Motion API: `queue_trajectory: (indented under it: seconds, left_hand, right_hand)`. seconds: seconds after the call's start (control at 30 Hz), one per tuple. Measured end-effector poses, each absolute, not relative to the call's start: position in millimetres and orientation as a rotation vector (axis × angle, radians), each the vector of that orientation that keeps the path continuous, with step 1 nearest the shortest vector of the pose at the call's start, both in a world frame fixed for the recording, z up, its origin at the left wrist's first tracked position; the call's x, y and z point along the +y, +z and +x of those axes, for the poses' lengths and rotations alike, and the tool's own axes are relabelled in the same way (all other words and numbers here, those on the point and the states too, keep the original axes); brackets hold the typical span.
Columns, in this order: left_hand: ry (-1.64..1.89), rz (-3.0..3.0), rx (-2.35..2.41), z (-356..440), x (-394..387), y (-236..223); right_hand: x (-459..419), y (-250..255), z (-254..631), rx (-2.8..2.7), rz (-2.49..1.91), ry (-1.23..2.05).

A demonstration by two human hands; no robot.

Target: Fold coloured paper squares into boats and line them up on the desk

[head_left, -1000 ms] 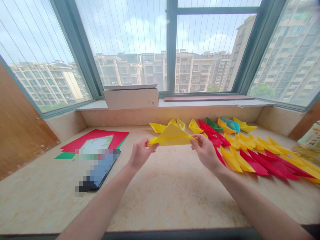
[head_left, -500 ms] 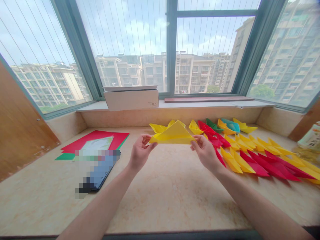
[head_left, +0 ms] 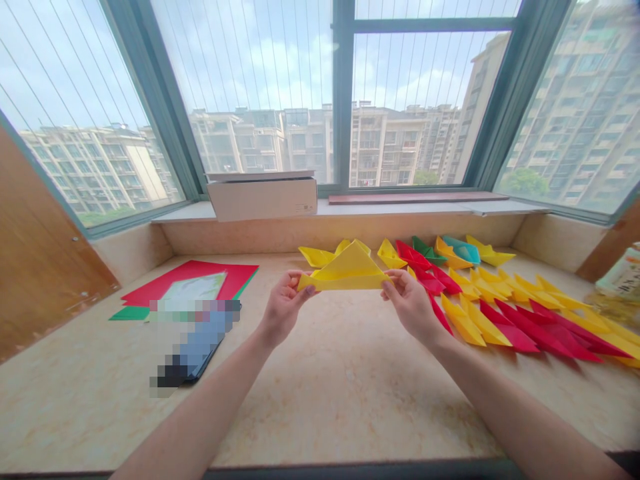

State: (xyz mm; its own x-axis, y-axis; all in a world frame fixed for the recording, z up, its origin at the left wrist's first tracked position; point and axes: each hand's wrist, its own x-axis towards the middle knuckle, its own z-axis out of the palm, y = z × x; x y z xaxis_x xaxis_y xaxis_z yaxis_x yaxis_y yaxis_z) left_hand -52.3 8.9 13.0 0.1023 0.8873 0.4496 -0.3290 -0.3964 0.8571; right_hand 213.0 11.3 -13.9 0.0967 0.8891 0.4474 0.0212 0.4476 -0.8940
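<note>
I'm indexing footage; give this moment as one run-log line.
left hand: pinching folded yellow paper at left end | right hand: pinching its right end | paper boats: mostly right | red sheet: left

bright daylight pours through the windows (head_left: 343,100). soft shadows mark the desk (head_left: 345,393); outer edges look stretched, blurry.

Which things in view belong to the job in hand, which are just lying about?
Job:
yellow folded paper, between left hand and right hand
folded paper boats, likely
red sheet and green sheet, probably stock

Seemingly lying about:
white box on the sill
bottle
dark flat device, partly blurred
</note>
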Motion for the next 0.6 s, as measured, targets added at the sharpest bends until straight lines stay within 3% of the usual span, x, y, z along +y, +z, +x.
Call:
queue_trajectory:
  seconds: [0.33,0.6]
  left_hand:
    - [1.595,1.452,0.739,-53,9,13]
    - [1.461,1.426,0.792,-59,9,16]
  right_hand:
    - [10,-12,211,-1.308,-0.928,0.808]
    - [3,-3,210,-1.295,-0.914,0.773]
